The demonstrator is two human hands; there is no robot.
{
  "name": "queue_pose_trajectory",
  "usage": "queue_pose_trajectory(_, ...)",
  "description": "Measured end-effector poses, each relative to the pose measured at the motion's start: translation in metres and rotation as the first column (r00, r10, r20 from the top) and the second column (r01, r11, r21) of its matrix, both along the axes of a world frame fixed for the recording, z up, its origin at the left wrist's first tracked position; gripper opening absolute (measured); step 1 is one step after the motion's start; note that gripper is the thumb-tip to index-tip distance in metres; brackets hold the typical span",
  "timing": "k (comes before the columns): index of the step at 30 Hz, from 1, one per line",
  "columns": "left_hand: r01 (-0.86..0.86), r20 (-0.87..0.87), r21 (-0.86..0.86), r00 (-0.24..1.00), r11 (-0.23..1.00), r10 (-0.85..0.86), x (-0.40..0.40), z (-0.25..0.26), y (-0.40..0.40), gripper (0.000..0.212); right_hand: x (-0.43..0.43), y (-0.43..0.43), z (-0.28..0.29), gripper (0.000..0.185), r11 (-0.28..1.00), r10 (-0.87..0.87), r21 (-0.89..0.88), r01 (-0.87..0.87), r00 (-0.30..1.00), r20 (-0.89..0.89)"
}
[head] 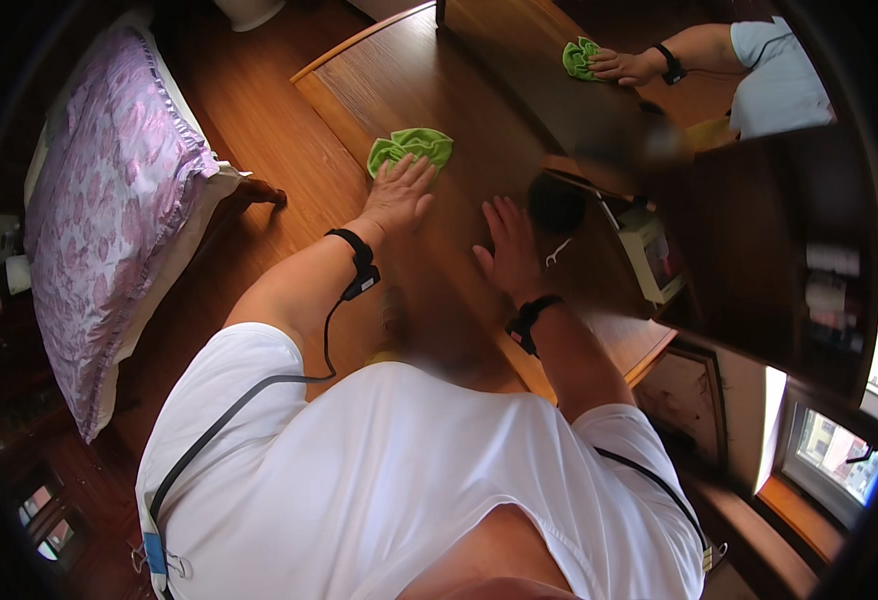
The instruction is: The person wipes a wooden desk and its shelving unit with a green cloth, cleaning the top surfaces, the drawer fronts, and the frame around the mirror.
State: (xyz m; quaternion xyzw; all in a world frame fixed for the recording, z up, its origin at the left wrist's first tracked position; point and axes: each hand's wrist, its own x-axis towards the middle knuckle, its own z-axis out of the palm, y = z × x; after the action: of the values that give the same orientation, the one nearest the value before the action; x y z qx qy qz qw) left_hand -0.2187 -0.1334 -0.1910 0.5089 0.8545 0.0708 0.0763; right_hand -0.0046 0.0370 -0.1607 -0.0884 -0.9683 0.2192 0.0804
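Note:
My left hand (401, 196) presses a crumpled green cloth (416, 146) onto the top of a wooden dresser (379, 67), close to its front edge. The fingers lie over the near part of the cloth. My right hand (512, 244) rests palm down with fingers apart, holding nothing. Beside its fingertips is a dark round object (556, 202), too dim to identify. A small white floss pick (557, 253) lies just right of the hand.
A mirror (679, 97) at the back reflects a hand on the cloth. A pale green box (649, 251) stands at the right. To the left is a bed with a purple floral cover (123, 172), above the wooden floor (274, 157). A window (833, 454) is at lower right.

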Motion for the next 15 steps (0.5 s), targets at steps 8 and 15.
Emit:
queue_pose_trajectory(8, 0.097, -0.034, -0.2, 0.994, 0.975, -0.106, 0.119, 0.027, -0.007, 0.063, 0.025, -0.032, -0.001, 0.062, 0.972, 0.216, 0.124, -0.198, 0.964, -0.156)
queue_pose_trajectory(15, 0.438, 0.127, -0.141, 0.897, 0.888, -0.423, 0.24, 0.046, -0.001, 0.062, 0.184, -0.065, 0.036, 0.061, 0.988, -0.075, -0.149, 0.039, 0.966, -0.246)
